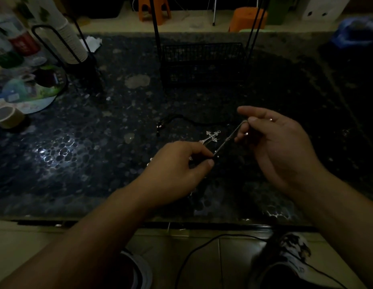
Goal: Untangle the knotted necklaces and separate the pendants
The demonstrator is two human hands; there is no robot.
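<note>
Hands are working just below the middle of the frame, over a dark speckled bench (81, 155). The left hand (177, 165) is pinching a thin silver chain (229, 138) between thumb and forefinger at its lower end, with a small dark bit, perhaps cord, showing at the pinch. The right hand (275, 142) is holding the chain's upper end, where it is looping over a fingertip; its forefinger is stretching out to the left while the other fingers are curling loosely toward the palm. The chain is running taut on a slant between the two hands.

Just left of the chain, a silver cross pendant (212, 136) is lying on the bench, close above the left hand's knuckles; whether it is hanging from this chain I cannot tell in the dim light. A black cord (187, 118) is trailing across the bench behind it, curving toward the centre, with small pale beads at its left end.

Further back in the upper middle, a black wire basket (202, 61) is standing on the bench. In the upper left, a stack of white cups (68, 38) is leaning in a black wire holder, and a roll of tape (8, 117) is sitting at the left edge. Patterned shoes (289, 257) are showing on the tiled floor at the bottom right.
</note>
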